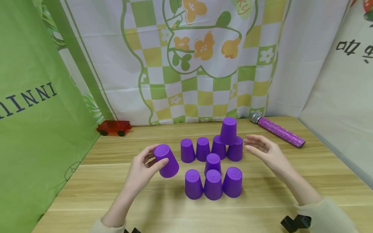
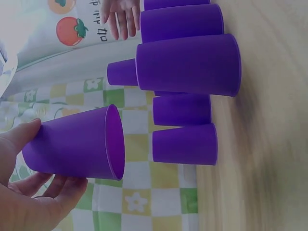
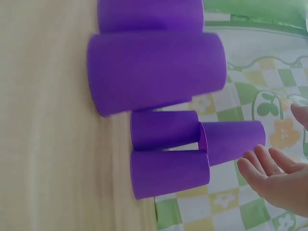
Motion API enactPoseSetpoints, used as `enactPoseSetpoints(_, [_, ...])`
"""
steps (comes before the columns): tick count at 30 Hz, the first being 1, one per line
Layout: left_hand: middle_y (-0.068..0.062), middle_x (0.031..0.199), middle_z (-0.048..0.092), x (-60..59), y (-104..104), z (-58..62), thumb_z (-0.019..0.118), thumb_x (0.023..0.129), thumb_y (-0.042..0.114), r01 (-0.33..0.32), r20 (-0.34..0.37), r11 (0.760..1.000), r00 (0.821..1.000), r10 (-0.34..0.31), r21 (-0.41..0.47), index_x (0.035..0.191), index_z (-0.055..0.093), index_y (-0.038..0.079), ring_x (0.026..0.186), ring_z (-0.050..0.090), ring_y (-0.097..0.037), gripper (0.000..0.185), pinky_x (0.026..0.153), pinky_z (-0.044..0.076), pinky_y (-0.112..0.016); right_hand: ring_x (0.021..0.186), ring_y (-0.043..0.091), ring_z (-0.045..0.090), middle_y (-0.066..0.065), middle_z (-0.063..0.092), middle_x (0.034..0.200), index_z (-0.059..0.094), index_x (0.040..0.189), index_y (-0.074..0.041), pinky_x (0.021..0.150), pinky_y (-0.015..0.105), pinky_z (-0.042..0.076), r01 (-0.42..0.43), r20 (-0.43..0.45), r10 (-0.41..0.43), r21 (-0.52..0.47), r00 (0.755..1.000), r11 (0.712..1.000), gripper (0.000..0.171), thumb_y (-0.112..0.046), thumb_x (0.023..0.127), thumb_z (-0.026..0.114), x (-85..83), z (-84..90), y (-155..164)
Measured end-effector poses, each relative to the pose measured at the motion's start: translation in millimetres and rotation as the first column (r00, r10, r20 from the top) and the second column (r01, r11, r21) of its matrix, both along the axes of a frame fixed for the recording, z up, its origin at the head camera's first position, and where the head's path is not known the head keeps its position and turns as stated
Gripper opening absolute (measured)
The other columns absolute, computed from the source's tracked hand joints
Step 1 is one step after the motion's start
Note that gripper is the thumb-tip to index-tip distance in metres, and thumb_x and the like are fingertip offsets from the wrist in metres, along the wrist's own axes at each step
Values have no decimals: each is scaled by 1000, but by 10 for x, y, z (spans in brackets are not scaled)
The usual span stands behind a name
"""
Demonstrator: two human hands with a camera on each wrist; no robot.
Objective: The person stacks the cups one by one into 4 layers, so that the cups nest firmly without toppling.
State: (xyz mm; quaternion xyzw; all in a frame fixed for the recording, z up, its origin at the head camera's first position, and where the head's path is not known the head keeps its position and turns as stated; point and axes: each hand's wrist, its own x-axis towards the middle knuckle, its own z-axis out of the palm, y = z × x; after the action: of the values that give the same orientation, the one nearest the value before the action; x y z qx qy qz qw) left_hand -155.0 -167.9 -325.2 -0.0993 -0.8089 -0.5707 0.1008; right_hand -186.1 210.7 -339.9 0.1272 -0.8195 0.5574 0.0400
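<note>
My left hand (image 1: 140, 170) grips a purple plastic cup (image 1: 169, 163), thumb on its near side and fingers behind. Held above the table, the cup is upside down and slightly tilted; its open rim shows in the left wrist view. My right hand (image 1: 269, 152) is held with loosely extended fingers just right of the stacked cup (image 1: 228, 131), holding nothing. That cup sits upside down across the two right cups of the back row, including the rightmost cup (image 1: 235, 150). Nearer stands a single middle cup (image 1: 212, 161), behind a front row of three upturned cups, among them a center cup (image 1: 213, 186).
The wooden table (image 1: 99, 187) has a red toy car (image 1: 114, 127) at its back left corner. At the back right lies a glittery pink tube with a silver end (image 1: 281, 132). Patterned cloth (image 1: 163, 106) hangs along the back, with a green curtain (image 1: 32, 129) on the left.
</note>
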Motion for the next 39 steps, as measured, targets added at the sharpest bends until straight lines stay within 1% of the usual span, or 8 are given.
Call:
enactPoseSetpoints(2, [-11, 113, 65, -52, 26, 36, 76, 79, 16, 8, -2, 1000, 1000, -8, 2, 119, 60, 10, 105, 61, -22, 44, 95, 52, -32, 103, -11, 56, -13, 60, 117, 42, 135, 0, 87, 8, 46, -19, 16, 19, -2, 1000, 1000, 50, -26, 95, 56, 63, -11, -6])
enactPoseSetpoints(9, [-12, 116, 63, -276, 127, 130, 75, 80, 14, 28, 5, 999, 1000, -28, 25, 121, 58, 8, 108, 60, -24, 45, 96, 52, -33, 105, -7, 56, 23, 54, 129, 43, 134, 2, 88, 12, 48, -80, 17, 80, 6, 997, 997, 47, -19, 94, 57, 232, -138, -44])
enactPoseSetpoints(11, [-14, 116, 62, -345, 163, 146, 75, 80, 14, 36, 6, 999, 999, -36, 30, 121, 57, 6, 108, 60, -25, 45, 97, 51, -34, 104, -6, 57, 26, 53, 129, 45, 133, 2, 88, 14, 49, -95, 7, 95, 13, 995, 995, 45, -16, 94, 58, 270, -187, -57])
enactPoseSetpoints(17, [-14, 117, 62, -546, 258, 186, 75, 80, 15, 45, 7, 998, 999, -45, 47, 122, 57, 7, 109, 59, -26, 46, 99, 50, -36, 103, -5, 57, 27, 56, 124, 47, 129, 7, 86, 16, 51, -124, -29, 124, 24, 992, 992, 45, -10, 89, 62, 339, -315, -110])
enactPoseSetpoints(22, [-15, 118, 62, -721, 333, 160, 74, 81, 16, 47, 5, 998, 999, -47, 40, 123, 56, 6, 110, 60, -28, 47, 100, 49, -38, 101, -5, 58, 31, 56, 120, 49, 124, 11, 86, 16, 52, -142, -53, 141, -7, 989, 990, 45, -5, 86, 66, 381, -390, -177])
enactPoseSetpoints(31, [-19, 117, 63, -1043, 502, 108, 75, 80, 17, 61, -13, 998, 998, -61, 9, 121, 57, 3, 110, 61, -32, 47, 97, 51, -39, 98, -10, 56, 30, 56, 121, 49, 123, 12, 87, 12, 49, -111, 5, 111, 15, 994, 994, 52, -9, 82, 71, 423, -423, -231])
enactPoseSetpoints(35, [-19, 118, 62, -1149, 576, 62, 75, 80, 17, 79, -7, 997, 997, -79, 7, 122, 56, 2, 111, 60, -32, 49, 99, 50, -39, 97, -8, 56, 29, 57, 120, 49, 123, 12, 87, 17, 52, -115, -1, 115, 25, 993, 993, 53, -8, 80, 72, 410, -435, -247])
enactPoseSetpoints(39, [-18, 118, 63, -1209, 634, 28, 75, 80, 19, 77, 11, 997, 997, -78, 7, 123, 56, 3, 112, 60, -30, 49, 99, 50, -37, 97, -8, 56, 29, 58, 118, 49, 122, 13, 86, 15, 52, -133, -26, 133, 15, 991, 991, 53, -6, 79, 73, 397, -447, -268])
